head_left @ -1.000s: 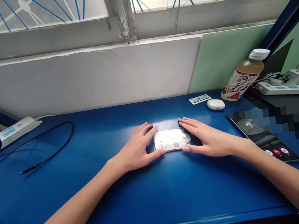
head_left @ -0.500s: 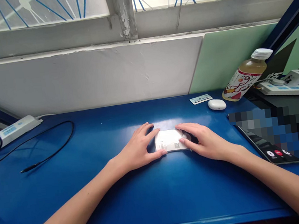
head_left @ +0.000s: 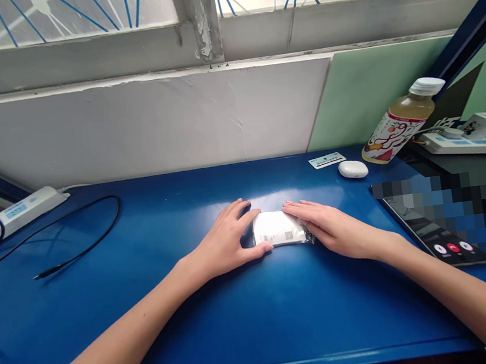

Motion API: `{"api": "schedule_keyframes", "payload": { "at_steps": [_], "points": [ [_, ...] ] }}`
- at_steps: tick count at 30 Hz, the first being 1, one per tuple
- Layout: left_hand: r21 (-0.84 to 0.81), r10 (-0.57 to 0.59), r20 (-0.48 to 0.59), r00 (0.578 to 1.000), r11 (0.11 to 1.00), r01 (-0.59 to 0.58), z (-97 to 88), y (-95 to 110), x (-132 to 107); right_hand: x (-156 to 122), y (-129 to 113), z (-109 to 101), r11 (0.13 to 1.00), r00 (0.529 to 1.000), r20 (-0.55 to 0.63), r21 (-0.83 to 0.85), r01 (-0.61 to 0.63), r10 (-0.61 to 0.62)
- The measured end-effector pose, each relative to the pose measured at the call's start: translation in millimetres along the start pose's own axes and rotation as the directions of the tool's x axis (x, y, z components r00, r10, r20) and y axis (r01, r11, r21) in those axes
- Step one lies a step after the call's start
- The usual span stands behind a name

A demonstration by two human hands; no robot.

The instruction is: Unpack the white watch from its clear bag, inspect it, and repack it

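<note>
A small flat white packet (head_left: 275, 225) in clear, shiny wrapping lies on the blue table, with a barcode and a square code printed along its near edge. My left hand (head_left: 229, 237) holds its left end, thumb at the near edge and index finger at the far edge. My right hand (head_left: 332, 224) rests on the packet's right end with its fingers stretched out and laid side by side. Those fingers cover the far right corner; crinkled wrapping shows below them. What lies under the right palm is hidden.
On the right are a phone (head_left: 435, 235), a white earbud case (head_left: 353, 169), a printed card (head_left: 327, 160), a drink bottle (head_left: 399, 124) and a power strip (head_left: 472, 142). On the left, a black cable (head_left: 99, 241) curls near another power strip (head_left: 17, 215). A wall stands behind.
My right thumb, formerly spread apart over the packet's near side, has drawn in under the other fingers, which now lie flatter over its right end. My left hand has stayed in place.
</note>
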State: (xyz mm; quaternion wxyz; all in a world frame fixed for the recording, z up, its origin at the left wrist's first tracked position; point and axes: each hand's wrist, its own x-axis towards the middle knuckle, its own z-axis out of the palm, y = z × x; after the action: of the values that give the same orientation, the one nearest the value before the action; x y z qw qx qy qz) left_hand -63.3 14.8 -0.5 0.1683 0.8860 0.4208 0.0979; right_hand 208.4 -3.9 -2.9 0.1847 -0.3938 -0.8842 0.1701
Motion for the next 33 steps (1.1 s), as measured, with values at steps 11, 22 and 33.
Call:
{"api": "schedule_keyframes", "payload": {
  "at_steps": [11,22,33],
  "points": [
    [0.026,0.012,0.002,1.000,1.000,-0.012,-3.1,-1,-2,-2,12,-10,1.000,0.999,-0.046,0.021,0.011,-0.010],
    [0.070,0.062,-0.050,0.997,0.996,-0.059,-5.0,-1,-1,-2,16,-15,0.993,0.998,-0.024,-0.102,0.052,-0.055],
    [0.015,0.057,-0.012,0.998,0.998,-0.057,-3.8,0,-2,-2,12,-13,0.998,0.999,-0.037,-0.055,0.015,-0.017]
  ]
}}
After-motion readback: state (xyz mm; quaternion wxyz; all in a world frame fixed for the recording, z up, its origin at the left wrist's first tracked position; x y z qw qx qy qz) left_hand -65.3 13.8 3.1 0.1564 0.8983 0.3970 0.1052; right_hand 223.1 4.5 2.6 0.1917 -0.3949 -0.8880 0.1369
